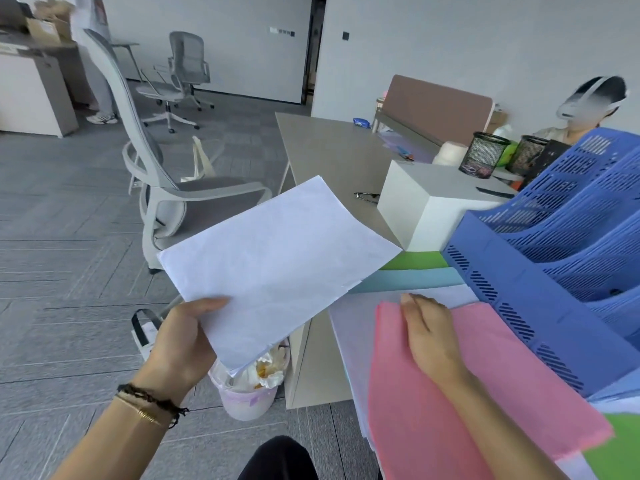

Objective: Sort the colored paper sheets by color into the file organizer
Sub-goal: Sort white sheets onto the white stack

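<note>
My left hand grips a thin stack of white sheets by its near corner, holding it in the air left of the desk. My right hand lies flat, fingers straight, on a pink sheet at the top of the pile on the desk. Under the pink sheet show white sheets, a light blue sheet and a green sheet. The blue plastic file organizer with slanted perforated compartments stands at the right, touching the pile.
A white box sits behind the pile, with mesh pen cups beyond it. A person sits at the far right. A waste bin stands on the floor beside the desk edge. A grey office chair is to the left.
</note>
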A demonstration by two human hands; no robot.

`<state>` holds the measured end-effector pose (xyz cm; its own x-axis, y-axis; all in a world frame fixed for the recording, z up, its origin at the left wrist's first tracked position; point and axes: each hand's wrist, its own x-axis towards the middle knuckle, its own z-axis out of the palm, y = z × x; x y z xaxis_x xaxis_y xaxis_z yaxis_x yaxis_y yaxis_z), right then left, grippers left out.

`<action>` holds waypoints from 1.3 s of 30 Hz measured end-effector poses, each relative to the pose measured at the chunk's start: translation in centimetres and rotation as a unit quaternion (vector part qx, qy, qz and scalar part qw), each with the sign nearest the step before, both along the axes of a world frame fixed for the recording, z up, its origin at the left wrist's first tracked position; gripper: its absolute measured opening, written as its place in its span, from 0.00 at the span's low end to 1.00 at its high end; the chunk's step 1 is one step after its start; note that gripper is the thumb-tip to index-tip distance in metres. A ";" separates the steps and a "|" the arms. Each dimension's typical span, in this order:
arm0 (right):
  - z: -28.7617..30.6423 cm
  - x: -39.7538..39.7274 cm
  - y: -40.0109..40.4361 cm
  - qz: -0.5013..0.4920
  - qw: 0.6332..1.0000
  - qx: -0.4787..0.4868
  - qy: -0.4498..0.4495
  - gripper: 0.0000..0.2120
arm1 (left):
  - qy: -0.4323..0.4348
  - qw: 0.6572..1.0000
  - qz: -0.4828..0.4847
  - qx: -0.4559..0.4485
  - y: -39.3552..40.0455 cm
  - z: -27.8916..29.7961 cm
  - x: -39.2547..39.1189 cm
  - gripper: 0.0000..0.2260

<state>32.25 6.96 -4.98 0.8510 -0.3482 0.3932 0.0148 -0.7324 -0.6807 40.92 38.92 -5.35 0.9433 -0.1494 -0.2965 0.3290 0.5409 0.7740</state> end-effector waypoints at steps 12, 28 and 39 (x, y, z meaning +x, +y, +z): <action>15.8 -6.1 -7.9 0.051 0.914 0.364 -0.173 0.30 | -0.025 0.976 -0.193 0.095 -6.5 3.0 -3.4 0.13; 16.9 -8.4 -5.8 0.047 0.961 0.207 -0.177 0.31 | -0.019 0.956 -0.284 0.078 -13.8 1.0 -5.6 0.27; 8.1 -0.9 -0.4 0.042 0.991 -0.091 0.088 0.24 | 0.022 0.958 -0.269 0.094 -13.7 2.1 -5.6 0.14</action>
